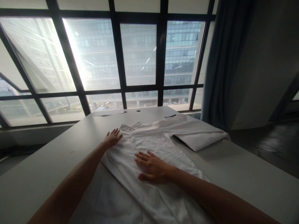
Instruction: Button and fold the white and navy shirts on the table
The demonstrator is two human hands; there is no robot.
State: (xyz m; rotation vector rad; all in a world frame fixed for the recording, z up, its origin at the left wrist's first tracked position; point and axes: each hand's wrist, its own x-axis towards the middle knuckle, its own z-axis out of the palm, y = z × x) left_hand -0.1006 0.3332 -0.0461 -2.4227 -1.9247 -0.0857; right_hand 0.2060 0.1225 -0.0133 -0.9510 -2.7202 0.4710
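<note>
A white shirt (pixel 149 141) lies spread on the table, its collar (pixel 130 127) toward the far side. One sleeve (pixel 196 124) stretches out to the right. My left hand (pixel 112 138) rests flat on the shirt's left edge near the collar, fingers spread. Flat on the middle of the shirt lies my right hand (pixel 151 168), with its fingers and thumb apart. Neither hand grips anything. Small wrinkles run through the cloth around the right hand, and a long fold edge runs down the left side toward me.
The shirt lies on a white table (pixel 46 174). Flat white sheets (pixel 106 112) lie at its far left edge, near two dark round holes in the tabletop. A white, dark-edged flat thing (pixel 198 142) sits by the sleeve. Beyond stand windows (pixel 140 56) and a blue curtain (pixel 221 62).
</note>
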